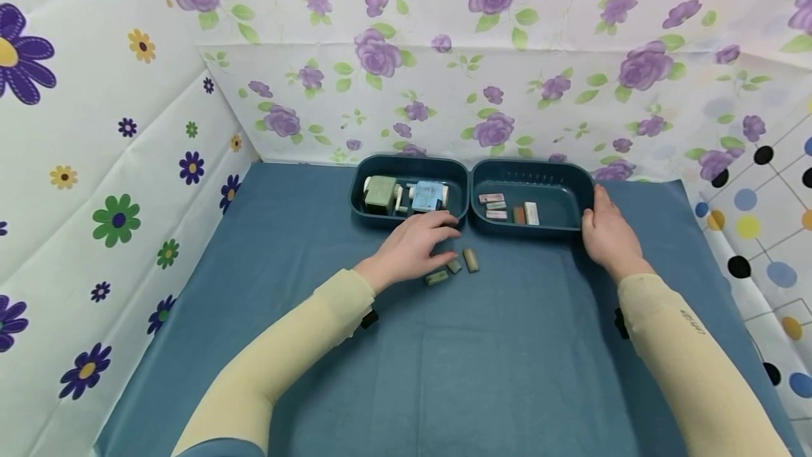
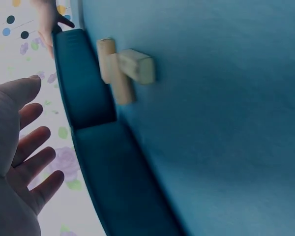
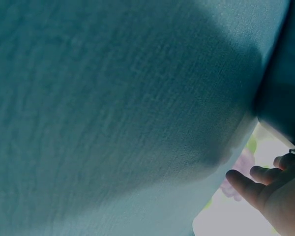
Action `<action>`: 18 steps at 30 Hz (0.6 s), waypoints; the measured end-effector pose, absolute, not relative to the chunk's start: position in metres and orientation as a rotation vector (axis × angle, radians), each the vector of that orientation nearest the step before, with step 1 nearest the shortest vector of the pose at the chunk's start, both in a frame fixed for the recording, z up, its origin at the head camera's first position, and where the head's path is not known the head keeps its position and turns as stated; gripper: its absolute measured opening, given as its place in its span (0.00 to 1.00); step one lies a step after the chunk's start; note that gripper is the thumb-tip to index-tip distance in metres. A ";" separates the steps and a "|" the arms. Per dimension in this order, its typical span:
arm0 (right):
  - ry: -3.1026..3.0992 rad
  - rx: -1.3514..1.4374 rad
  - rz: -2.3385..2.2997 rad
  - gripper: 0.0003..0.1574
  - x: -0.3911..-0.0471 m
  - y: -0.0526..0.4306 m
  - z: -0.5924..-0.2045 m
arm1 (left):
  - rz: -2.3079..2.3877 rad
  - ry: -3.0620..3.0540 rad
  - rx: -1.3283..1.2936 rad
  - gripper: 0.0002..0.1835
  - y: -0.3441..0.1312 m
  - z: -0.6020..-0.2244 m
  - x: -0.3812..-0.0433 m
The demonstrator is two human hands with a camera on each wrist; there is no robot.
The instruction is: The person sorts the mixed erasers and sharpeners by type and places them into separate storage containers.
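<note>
My left hand [image 1: 415,245] hovers at the front edge of the left tray [image 1: 357,209], fingers relaxed and holding nothing. Just below its fingertips lie three small oblong pieces that look like erasers, one olive-green [image 1: 436,278], one partly behind the thumb [image 1: 454,266], and a tan one [image 1: 471,260]. My right hand [image 1: 610,235] rests against the right end of the right tray [image 1: 561,203], its fingers extended along the outer wall. Several small blocks, including a white one [image 1: 531,214], lie in that tray.
The left tray holds a green hand-crank pencil sharpener [image 1: 380,192] and a blue one [image 1: 429,195]. Both dark trays stand side by side at the back of the blue cloth [image 1: 482,351], against a flowered wall covering [image 1: 380,104].
</note>
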State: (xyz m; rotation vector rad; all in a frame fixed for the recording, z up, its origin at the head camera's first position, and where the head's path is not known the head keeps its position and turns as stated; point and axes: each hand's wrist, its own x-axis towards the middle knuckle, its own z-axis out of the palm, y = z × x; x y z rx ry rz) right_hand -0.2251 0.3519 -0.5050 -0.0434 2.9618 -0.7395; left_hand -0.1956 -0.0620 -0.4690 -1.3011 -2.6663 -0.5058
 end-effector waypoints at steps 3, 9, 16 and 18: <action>2.958 -0.035 -0.735 0.43 -0.226 0.353 -0.505 | -0.492 -2.709 -1.328 0.22 -0.072 -0.475 -0.191; 2.962 -0.032 -0.736 0.43 -0.226 0.354 -0.506 | -0.397 -2.802 -1.367 0.25 -0.092 -0.483 -0.184; 2.959 -0.040 -0.742 0.43 -0.226 0.353 -0.505 | -0.361 -2.791 -1.392 0.25 -0.101 -0.487 -0.178; 2.958 -0.040 -0.739 0.43 -0.226 0.353 -0.505 | -0.364 -2.780 -1.411 0.25 -0.102 -0.488 -0.177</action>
